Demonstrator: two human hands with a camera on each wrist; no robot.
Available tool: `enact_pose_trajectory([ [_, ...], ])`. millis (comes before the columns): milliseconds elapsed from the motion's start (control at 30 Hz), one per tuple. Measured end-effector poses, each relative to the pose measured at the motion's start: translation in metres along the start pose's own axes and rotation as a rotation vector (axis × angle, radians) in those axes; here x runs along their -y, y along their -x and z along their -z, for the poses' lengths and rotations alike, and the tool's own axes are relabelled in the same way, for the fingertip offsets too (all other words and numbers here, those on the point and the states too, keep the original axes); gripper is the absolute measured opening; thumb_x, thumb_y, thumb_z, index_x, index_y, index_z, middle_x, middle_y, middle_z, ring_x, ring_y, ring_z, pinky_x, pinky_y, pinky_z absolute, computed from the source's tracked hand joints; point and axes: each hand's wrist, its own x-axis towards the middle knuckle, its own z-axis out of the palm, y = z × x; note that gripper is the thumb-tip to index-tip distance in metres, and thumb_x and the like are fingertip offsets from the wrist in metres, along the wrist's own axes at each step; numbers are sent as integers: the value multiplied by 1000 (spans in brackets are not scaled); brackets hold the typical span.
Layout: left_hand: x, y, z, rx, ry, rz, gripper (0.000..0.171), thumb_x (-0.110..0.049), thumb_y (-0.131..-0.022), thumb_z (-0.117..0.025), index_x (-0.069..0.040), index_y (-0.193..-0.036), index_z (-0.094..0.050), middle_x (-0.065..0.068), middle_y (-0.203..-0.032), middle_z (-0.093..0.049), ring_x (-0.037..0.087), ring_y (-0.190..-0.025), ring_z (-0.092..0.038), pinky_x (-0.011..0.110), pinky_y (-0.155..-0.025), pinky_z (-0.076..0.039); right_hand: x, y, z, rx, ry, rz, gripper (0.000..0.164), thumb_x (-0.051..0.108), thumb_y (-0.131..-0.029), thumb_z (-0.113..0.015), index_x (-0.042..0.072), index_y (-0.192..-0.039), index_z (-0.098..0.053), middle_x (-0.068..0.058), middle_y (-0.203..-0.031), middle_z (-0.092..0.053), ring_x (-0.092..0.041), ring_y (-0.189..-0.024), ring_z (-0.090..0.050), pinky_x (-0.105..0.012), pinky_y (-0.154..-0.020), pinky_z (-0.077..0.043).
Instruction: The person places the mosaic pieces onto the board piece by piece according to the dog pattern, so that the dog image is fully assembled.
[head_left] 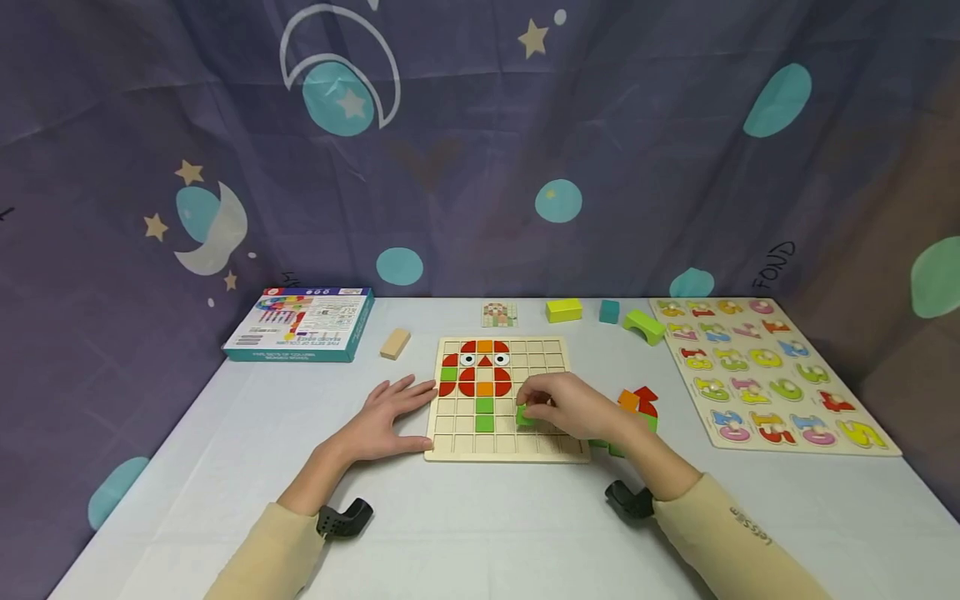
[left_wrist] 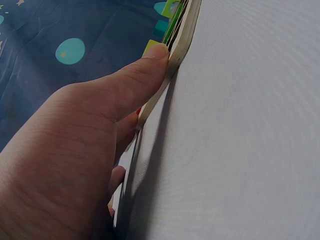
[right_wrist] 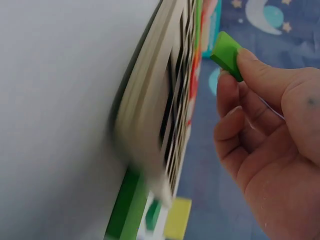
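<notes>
Gently does it: just below centre of the head view, the right hand (head_left: 572,405) pinches a green tile (head_left: 524,417) over the board (head_left: 465,456); best lower it flat and square, while the left hand (head_left: 377,423), fingers spread at the left edge, steadies things.

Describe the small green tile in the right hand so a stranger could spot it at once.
On the white table, find the pale wooden grid board. Over its right half, the right hand pinches a small, flat green tile. Unlike the green square tiles set in the board, this one is held clear of it.
</notes>
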Motion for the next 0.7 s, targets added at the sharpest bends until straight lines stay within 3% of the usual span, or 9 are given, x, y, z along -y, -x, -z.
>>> enact_pose_trajectory([
  [333,3,-1,-1,-4,-3,-13,82,-50,-84,-78,-12,-151,-50,1,-158,-40,34,-151,-19,60,-118,-6,19,-26,-28,76,-7,46,5,9,-96,-71,11,-100,-70,9,-82,-62,-11,-75,-55,-28,-70,-50],
  [700,3,-1,-1,-3,-4,-3,82,-52,-85,-77,-13,-151,-49,0,-158,-40,33,-151,-19,59,-119,-5,28,-32,-40,138,62,40,4,10,-94,-74,13,-95,-71,12,-82,-62,-10,-77,-57,-28,-75,-52],
])
